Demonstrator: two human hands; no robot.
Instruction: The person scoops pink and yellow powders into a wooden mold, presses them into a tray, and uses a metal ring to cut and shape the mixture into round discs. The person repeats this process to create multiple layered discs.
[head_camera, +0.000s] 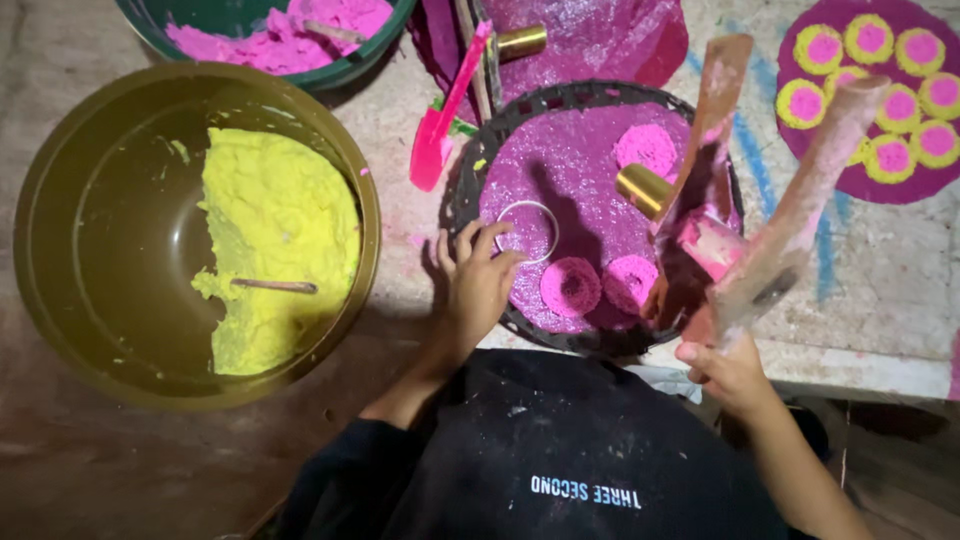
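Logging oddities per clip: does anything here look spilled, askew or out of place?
Mostly tidy. Pink powder is smeared on the surface between the olive bowl and the black tray. A stick lies half-buried in the yellow paste.

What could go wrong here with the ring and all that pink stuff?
The left hand steadies the metal ring close to the pink rings already shaped on the round tray; a slip might squash one. The right hand holds a stick tool tilted above the tray, so it might drop or drip onto the shapes. The bowl of yellow paste sits close, so colours might mix.
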